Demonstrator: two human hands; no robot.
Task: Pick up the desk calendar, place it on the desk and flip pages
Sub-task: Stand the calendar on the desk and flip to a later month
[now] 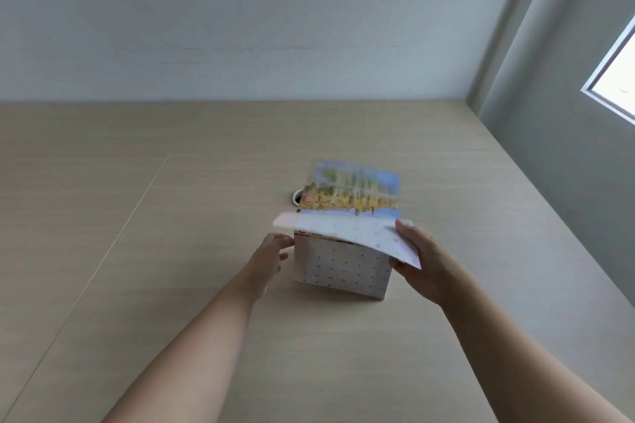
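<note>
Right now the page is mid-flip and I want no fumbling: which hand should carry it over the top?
Right. The right hand already pinches the lifted page by its corner, while the left hand rests against the desk calendar, probably steadying it.

A desk calendar (pixel 340 268) stands on the pale wooden worktop (pixel 171 216). The right hand (pixel 417 259) pinches the corner of a lifted page (pixel 347 228), which is blurred. The left hand (pixel 271 254) touches the calendar's left edge, fingers loose. A small round hole (pixel 297 197) shows just behind the calendar.
</note>
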